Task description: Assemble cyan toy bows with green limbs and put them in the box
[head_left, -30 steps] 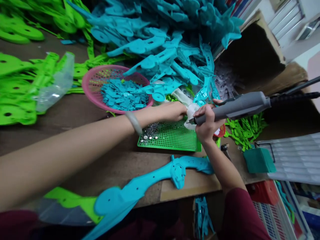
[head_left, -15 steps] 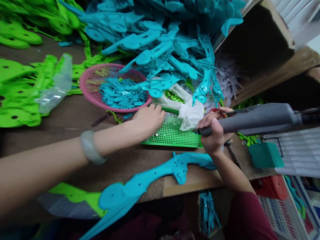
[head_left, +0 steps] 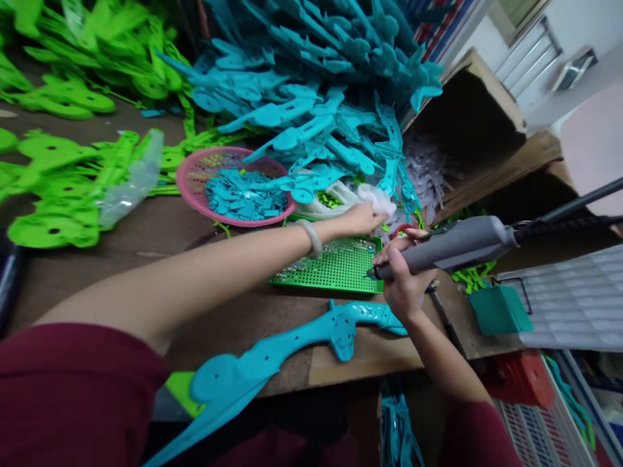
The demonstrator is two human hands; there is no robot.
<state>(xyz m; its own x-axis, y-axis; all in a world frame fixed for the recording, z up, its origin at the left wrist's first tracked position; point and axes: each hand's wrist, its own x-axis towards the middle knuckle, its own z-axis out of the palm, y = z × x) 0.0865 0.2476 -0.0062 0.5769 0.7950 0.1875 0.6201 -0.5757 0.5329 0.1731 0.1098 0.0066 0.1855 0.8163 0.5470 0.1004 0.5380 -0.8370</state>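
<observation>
My right hand [head_left: 406, 279] is wrapped round a grey electric screwdriver [head_left: 452, 245], its tip pointing left over a green perforated tray [head_left: 335, 272]. Small shiny screws [head_left: 335, 246] lie in the tray. Across it reaches my left hand [head_left: 363, 219], fingers closed at the crumpled top of a white plastic bag [head_left: 377, 198]. Green small pieces [head_left: 328, 200] show in the bag's opening. Red handles [head_left: 403, 230], like those of scissors, are partly hidden behind my right hand. In front of the tray lies a long blue plastic toy-gun-shaped part [head_left: 292, 340].
A pink basket [head_left: 192, 194] holds blue small pieces. Behind it rises a heap of blue plastic parts [head_left: 311, 97]; green parts [head_left: 63, 168] lie at left. At right stand cardboard boxes [head_left: 530, 152], a teal bin [head_left: 501, 310] and a dark-headed hammer-like tool [head_left: 445, 318].
My left hand has moved right from the tray's left side to the white bag, whose top has shifted up and back. The screwdriver stays in my right hand, and the view has shifted.
</observation>
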